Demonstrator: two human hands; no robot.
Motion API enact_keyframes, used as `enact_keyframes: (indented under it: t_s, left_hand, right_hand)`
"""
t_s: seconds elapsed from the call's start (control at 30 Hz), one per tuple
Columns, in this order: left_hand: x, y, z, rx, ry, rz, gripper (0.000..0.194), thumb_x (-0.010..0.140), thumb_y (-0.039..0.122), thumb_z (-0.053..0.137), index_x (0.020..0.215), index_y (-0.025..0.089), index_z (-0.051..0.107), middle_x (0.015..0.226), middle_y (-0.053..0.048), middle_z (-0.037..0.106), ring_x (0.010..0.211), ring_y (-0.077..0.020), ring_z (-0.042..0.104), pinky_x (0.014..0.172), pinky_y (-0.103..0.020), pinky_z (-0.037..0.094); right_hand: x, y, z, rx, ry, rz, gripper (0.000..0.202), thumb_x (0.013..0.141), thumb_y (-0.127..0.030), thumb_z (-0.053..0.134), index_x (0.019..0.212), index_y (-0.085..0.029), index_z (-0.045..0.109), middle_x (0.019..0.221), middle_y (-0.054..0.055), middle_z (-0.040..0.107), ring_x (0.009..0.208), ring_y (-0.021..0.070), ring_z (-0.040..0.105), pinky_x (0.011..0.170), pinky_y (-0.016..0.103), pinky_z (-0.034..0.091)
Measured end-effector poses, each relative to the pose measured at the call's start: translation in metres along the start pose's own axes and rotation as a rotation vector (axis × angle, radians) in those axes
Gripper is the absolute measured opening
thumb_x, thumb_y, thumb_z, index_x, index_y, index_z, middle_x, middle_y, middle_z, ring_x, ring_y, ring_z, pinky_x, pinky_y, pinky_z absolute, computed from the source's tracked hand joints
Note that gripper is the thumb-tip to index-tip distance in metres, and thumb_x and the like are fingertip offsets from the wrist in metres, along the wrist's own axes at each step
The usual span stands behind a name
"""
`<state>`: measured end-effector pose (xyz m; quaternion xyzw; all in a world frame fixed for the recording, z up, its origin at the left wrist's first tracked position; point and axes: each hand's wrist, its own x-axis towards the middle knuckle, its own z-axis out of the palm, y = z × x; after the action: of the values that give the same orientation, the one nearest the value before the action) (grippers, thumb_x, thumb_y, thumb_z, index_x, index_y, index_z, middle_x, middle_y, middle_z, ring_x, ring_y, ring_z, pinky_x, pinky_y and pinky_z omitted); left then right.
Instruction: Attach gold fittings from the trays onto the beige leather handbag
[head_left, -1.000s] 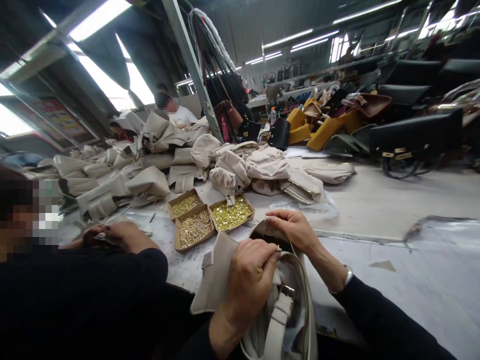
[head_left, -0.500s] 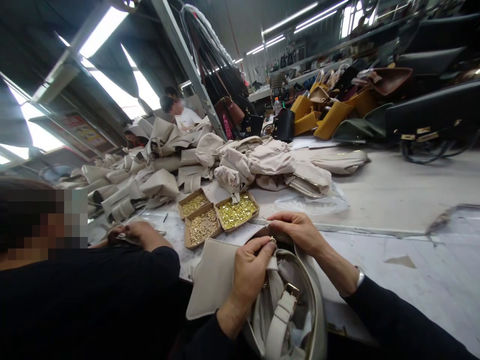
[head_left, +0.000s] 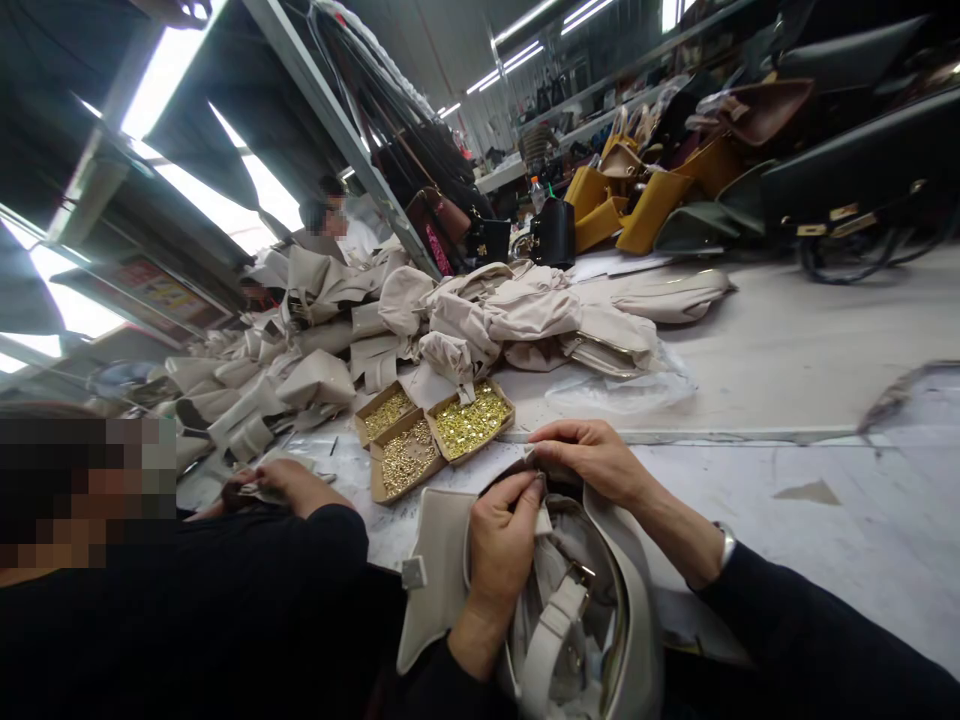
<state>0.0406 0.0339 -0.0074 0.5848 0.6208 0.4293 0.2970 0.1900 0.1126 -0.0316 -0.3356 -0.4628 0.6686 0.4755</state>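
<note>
An off-white handbag [head_left: 634, 600] stands gaping in front of me at the table's near edge, its flap [head_left: 442, 590] folded out to the left. A strap with a buckle [head_left: 555, 630] lies across its opening. My left hand [head_left: 504, 540] is closed on the bag's upper edge, thumb pressed against the forefinger. On the far rim, my right hand [head_left: 596, 460] pinches with thumb and forefinger; whatever small part sits between the fingertips is too hidden to make out.
Cardboard trays of gold-coloured metal fittings [head_left: 472, 420] stand just beyond the bag. Behind them lies a heap of off-white bag pieces [head_left: 517, 310]. A co-worker's dark sleeve [head_left: 322, 540] is close on my left. Yellow bags [head_left: 652, 210] are piled at the back right.
My view has shifted slightly. The right fingertips have come nearer the left ones at the bag's rim. The flap has swung, and a small metal plate now shows on its edge.
</note>
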Motion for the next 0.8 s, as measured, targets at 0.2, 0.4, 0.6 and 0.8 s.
enact_keyframes:
  t_s: [0.2, 0.4, 0.6, 0.8]
  left_hand:
    - [-0.0025, 0.0041, 0.0026, 0.066, 0.018, 0.039, 0.020, 0.092, 0.028, 0.063, 0.092, 0.018, 0.080, 0.090, -0.005, 0.079, 0.085, -0.0209, 0.071, 0.080, -0.029, 0.054]
    - [-0.0036, 0.0055, 0.0038, 0.097, 0.022, 0.047, 0.020, 0.094, 0.028, 0.061, 0.085, 0.018, 0.075, 0.080, -0.002, 0.074, 0.077, -0.0184, 0.067, 0.072, -0.026, 0.049]
    - [-0.0045, 0.0027, 0.0035, 0.109, 0.031, 0.070, 0.020, 0.094, 0.027, 0.062, 0.083, 0.019, 0.076, 0.079, -0.002, 0.075, 0.074, -0.0174, 0.066, 0.071, -0.025, 0.048]
    - [-0.0046, 0.0010, 0.0029, 0.076, 0.094, -0.024, 0.015, 0.088, 0.030, 0.069, 0.086, 0.019, 0.079, 0.082, -0.003, 0.078, 0.075, -0.0186, 0.069, 0.071, -0.026, 0.050]
  right_hand:
    - [0.0003, 0.0012, -0.0006, 0.002, -0.023, -0.006, 0.026, 0.070, -0.039, 0.083, 0.086, -0.019, 0.082, 0.081, 0.002, 0.076, 0.073, 0.0152, 0.063, 0.073, 0.028, 0.048]
    - [-0.0034, -0.0014, -0.0009, -0.089, -0.066, -0.089, 0.024, 0.078, -0.039, 0.080, 0.091, -0.019, 0.081, 0.082, 0.002, 0.075, 0.073, 0.0153, 0.063, 0.071, 0.028, 0.048]
    - [-0.0071, -0.0029, -0.0001, -0.173, -0.082, -0.142, 0.024, 0.081, -0.039, 0.077, 0.094, -0.019, 0.080, 0.084, 0.002, 0.076, 0.076, 0.0165, 0.064, 0.071, 0.028, 0.048]
    - [-0.0093, -0.0026, 0.0021, -0.218, -0.070, -0.159, 0.024, 0.082, -0.040, 0.077, 0.095, -0.020, 0.080, 0.085, 0.003, 0.076, 0.076, 0.0170, 0.064, 0.071, 0.028, 0.048]
